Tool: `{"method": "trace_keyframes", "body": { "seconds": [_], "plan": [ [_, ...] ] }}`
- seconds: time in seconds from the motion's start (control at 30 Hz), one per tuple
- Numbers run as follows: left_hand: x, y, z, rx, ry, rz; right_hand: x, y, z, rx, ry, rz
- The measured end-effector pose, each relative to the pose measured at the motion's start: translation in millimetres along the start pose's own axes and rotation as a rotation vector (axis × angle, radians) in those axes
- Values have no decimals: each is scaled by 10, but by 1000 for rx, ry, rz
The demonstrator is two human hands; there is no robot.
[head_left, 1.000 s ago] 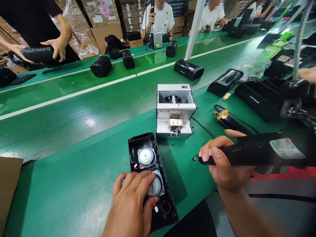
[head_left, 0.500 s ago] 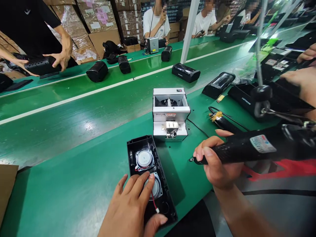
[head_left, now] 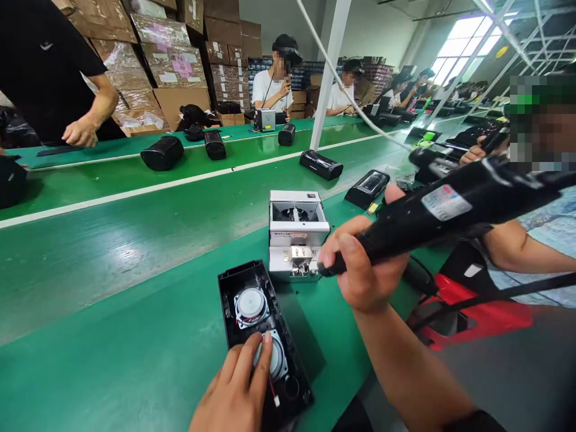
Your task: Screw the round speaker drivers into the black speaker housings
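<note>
A black speaker housing lies open side up on the green table. Two round speaker drivers sit inside it, the upper driver in full view and the lower driver partly covered. My left hand rests its outstretched fingers on the lower driver; the thumb is hidden. A red wire with a white plug hangs beside those fingers. In my right hand is a black electric screwdriver, fingers wrapped round its front end. Its tip is at the front of the white screw feeder.
A green conveyor with a white line runs behind the table, carrying several black speakers, one a speaker near a white post. Co-workers stand or sit across it. Another person's arm is close on the right, above a red stool.
My right hand has brought the screwdriver left and up to the screw feeder. The left hand stays on the lower driver. The view has tilted up, and the co-worker at left no longer holds a speaker.
</note>
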State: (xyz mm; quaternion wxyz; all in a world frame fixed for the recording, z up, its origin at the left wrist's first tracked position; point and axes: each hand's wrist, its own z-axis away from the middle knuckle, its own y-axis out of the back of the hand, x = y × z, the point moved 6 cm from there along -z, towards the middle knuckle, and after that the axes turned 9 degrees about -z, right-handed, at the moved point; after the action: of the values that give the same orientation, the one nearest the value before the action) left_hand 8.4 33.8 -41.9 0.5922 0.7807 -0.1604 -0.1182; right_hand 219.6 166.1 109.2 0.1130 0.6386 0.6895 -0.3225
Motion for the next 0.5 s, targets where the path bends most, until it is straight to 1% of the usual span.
{"method": "trace_keyframes", "body": {
  "seconds": [0.1,0.17,0.23,0.3,0.4,0.43,0.5],
  "plan": [
    [33,81,-137,-35,-12,22,19,-176,-131,-48,92,23],
    [24,139,-186,-38,3,50,61,-231,-137,-99,105,42],
    [-16,202,-219,-36,23,78,120,-257,-112,-149,83,59],
    [-54,272,-262,-41,4,93,199,-270,-87,-173,21,60],
    [-84,388,-348,-59,-42,94,307,-271,-65,-129,-95,21],
    [-89,422,-377,-64,-40,93,336,-272,-52,-113,-148,3],
    [-85,470,-424,-81,-14,93,370,-288,-4,-128,-276,-34]
  ]
}}
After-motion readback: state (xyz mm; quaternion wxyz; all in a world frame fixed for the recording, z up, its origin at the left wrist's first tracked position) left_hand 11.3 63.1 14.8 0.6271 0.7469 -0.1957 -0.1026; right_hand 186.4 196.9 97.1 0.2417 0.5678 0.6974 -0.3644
